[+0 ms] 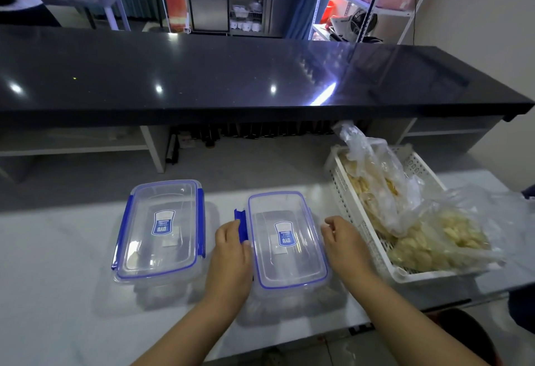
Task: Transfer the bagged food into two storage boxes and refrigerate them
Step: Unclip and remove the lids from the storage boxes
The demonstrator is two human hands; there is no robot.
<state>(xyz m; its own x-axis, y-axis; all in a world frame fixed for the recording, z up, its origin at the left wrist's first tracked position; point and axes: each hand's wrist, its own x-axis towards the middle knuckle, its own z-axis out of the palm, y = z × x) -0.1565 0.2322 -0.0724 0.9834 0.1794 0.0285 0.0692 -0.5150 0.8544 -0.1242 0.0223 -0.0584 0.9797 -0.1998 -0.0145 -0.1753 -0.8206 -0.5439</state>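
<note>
Left grip (231, 245) pinches the raised blue latch (240, 225) of the right box (286, 238) on the tabletop (58, 250); right grip (338, 238) curls at its far edge, hold unclear. Box likely light, stiff, slick: lift by rims. Limp food bags (434, 238) lie in the basket (344, 189) alongside.

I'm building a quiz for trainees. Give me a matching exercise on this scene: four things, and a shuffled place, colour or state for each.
1. left box
2. right box
3. bags
4. counter

A. in the white basket
B. black and glossy
C. side clip lifted
D. fully latched

Pairs: 1-D, 2-C, 3-A, 4-B
</note>
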